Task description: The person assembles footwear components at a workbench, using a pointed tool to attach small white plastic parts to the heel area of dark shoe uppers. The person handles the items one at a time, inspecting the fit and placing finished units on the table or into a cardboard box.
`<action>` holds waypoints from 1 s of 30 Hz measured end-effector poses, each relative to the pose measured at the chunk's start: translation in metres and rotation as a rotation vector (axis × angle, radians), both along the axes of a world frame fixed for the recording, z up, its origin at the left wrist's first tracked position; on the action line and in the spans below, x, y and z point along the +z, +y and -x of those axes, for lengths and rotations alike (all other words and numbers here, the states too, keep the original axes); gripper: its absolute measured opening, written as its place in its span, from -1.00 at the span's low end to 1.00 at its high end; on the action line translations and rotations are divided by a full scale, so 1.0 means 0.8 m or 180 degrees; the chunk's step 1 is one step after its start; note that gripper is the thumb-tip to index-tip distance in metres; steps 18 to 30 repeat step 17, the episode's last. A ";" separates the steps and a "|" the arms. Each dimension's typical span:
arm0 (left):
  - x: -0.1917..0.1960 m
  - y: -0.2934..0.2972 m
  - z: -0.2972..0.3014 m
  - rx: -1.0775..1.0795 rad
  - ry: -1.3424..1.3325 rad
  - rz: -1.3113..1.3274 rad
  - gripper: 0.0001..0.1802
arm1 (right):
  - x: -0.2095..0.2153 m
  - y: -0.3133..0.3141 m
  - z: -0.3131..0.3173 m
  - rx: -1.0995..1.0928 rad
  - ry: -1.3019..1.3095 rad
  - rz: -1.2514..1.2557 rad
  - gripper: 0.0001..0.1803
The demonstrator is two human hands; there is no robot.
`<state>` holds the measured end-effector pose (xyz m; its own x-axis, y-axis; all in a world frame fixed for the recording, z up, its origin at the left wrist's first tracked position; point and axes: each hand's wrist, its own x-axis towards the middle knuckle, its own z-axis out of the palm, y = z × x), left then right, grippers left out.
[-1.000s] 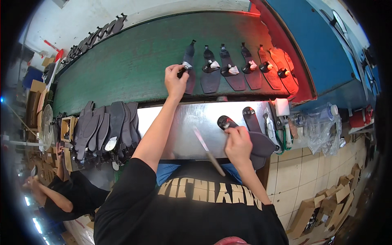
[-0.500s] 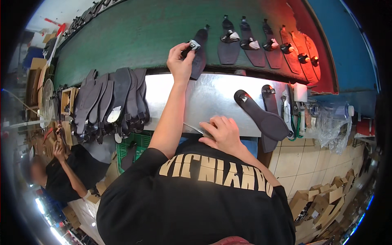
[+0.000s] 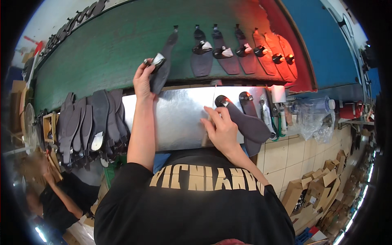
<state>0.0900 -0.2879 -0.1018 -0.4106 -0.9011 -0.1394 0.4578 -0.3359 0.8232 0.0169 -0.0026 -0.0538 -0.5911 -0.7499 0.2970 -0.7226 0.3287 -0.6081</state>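
Note:
My left hand [image 3: 143, 79] pinches the dark strap [image 3: 156, 61], with a shiny pale patch, of a slim black shoe sole [image 3: 163, 71]. That sole lies at the near edge of the green belt [image 3: 102, 53]. Over the metal tabletop [image 3: 179, 114], my right hand [image 3: 222, 127] has its fingers bent around a slim tool. The tool's thin rod [image 3: 214, 96] points away from me, and its pale handle [image 3: 207, 136] shows partly below the fingers. Just right of this hand, two dark soles with straps [image 3: 255, 126] overlap on the metal.
Several strapped soles [image 3: 200, 57] stand in a row along the belt, the rightmost under red light. A pile of dark soles [image 3: 92, 118] lies at left. Clear plastic bags [image 3: 314, 118] hang at right, with cardboard boxes [image 3: 314, 188] below. Another person [image 3: 61, 192] sits at lower left.
The whole view has shifted, so the belt and table appear farther left. My right hand has moved closer to the two overlapping soles, and its tool has swung from pointing left to pointing away.

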 end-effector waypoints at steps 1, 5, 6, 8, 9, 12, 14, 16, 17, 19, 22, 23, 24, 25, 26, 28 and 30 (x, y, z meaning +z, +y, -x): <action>-0.002 -0.003 -0.001 0.0000 0.0016 -0.0004 -0.71 | 0.007 0.012 0.005 0.0017 0.0053 0.0096 -0.60; 0.004 0.000 -0.003 -0.0118 0.0015 -0.0012 -0.73 | 0.035 0.062 0.051 -0.0675 0.0956 -0.0375 -0.38; 0.008 0.003 -0.002 -0.0154 -0.0004 -0.0009 -0.73 | 0.037 0.071 0.059 -0.0928 0.1095 -0.0733 -0.28; 0.011 0.005 0.000 -0.0171 -0.0028 0.0036 -0.74 | 0.033 0.079 0.063 -0.0957 0.0878 -0.1259 -0.15; 0.011 0.005 -0.001 -0.0194 -0.0030 0.0053 -0.74 | 0.030 0.081 0.063 -0.0970 0.0759 -0.1516 -0.09; 0.014 0.007 -0.002 -0.0194 -0.0025 0.0089 -0.74 | 0.030 0.078 0.063 -0.0989 0.0862 -0.1523 -0.02; 0.009 0.005 0.001 -0.0251 0.0056 0.0125 -0.74 | 0.027 0.080 0.068 -0.0945 0.0769 -0.1319 0.01; 0.001 0.000 0.000 -0.0351 0.0197 0.0150 -0.71 | 0.024 0.073 0.066 -0.0894 0.0450 -0.1034 0.02; 0.002 -0.004 -0.001 -0.0399 0.0035 0.0219 -0.66 | 0.023 0.083 0.058 -0.1005 0.0430 -0.1080 0.02; 0.002 -0.004 -0.001 -0.0399 0.0035 0.0219 -0.66 | 0.023 0.083 0.058 -0.1005 0.0430 -0.1080 0.02; 0.002 -0.004 -0.001 -0.0399 0.0035 0.0219 -0.66 | 0.023 0.083 0.058 -0.1005 0.0430 -0.1080 0.02; 0.002 -0.004 -0.001 -0.0399 0.0035 0.0219 -0.66 | 0.023 0.083 0.058 -0.1005 0.0430 -0.1080 0.02; 0.002 -0.004 -0.001 -0.0399 0.0035 0.0219 -0.66 | 0.023 0.083 0.058 -0.1005 0.0430 -0.1080 0.02; 0.002 -0.004 -0.001 -0.0399 0.0035 0.0219 -0.66 | 0.023 0.083 0.058 -0.1005 0.0430 -0.1080 0.02; 0.002 -0.004 -0.001 -0.0399 0.0035 0.0219 -0.66 | 0.023 0.083 0.058 -0.1005 0.0430 -0.1080 0.02; 0.002 -0.004 -0.001 -0.0399 0.0035 0.0219 -0.66 | 0.023 0.083 0.058 -0.1005 0.0430 -0.1080 0.02; 0.002 -0.004 -0.001 -0.0399 0.0035 0.0219 -0.66 | 0.023 0.083 0.058 -0.1005 0.0430 -0.1080 0.02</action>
